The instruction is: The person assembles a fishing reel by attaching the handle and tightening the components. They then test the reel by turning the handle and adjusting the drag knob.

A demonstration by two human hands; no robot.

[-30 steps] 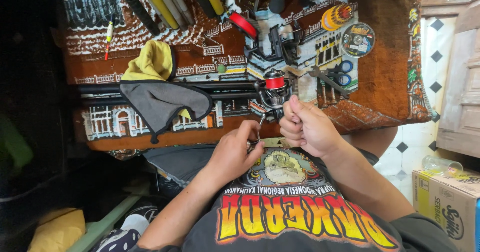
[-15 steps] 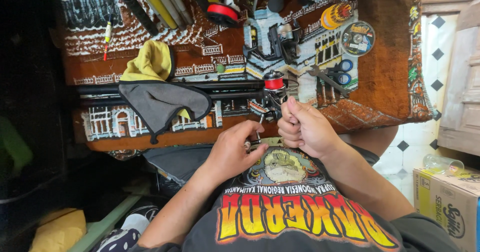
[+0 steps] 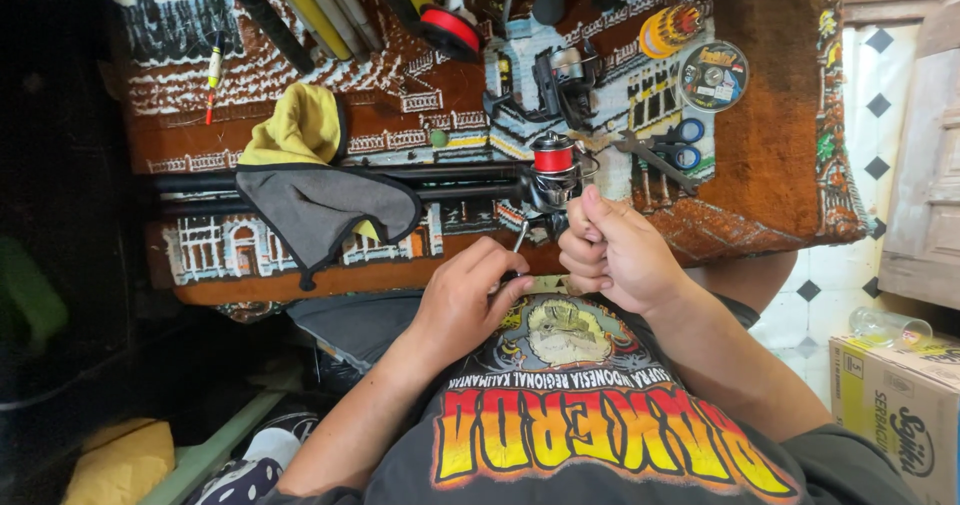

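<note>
A black fishing rod [image 3: 330, 180] lies across a patterned rug [image 3: 760, 195], carrying a spinning reel with a red spool [image 3: 553, 160]. My left hand [image 3: 470, 300] is curled just below the reel, fingers closed around the knob end of the silver reel handle [image 3: 520, 235]. My right hand [image 3: 610, 250] is a fist right beside and under the reel, thumb pressed on the forefinger; whatever it pinches is too thin to see. Both hands hover over my lap and printed shirt.
A yellow and grey cloth [image 3: 310, 185] drapes over the rod. Blue-handled scissors [image 3: 680, 145], a flat line spool [image 3: 712, 75], a second black reel [image 3: 565, 80] and more rods [image 3: 310, 10] lie on the rug. A cardboard box [image 3: 900, 415] stands at the lower right.
Both hands stay at the reel with only small shifts. The view has moved slightly.
</note>
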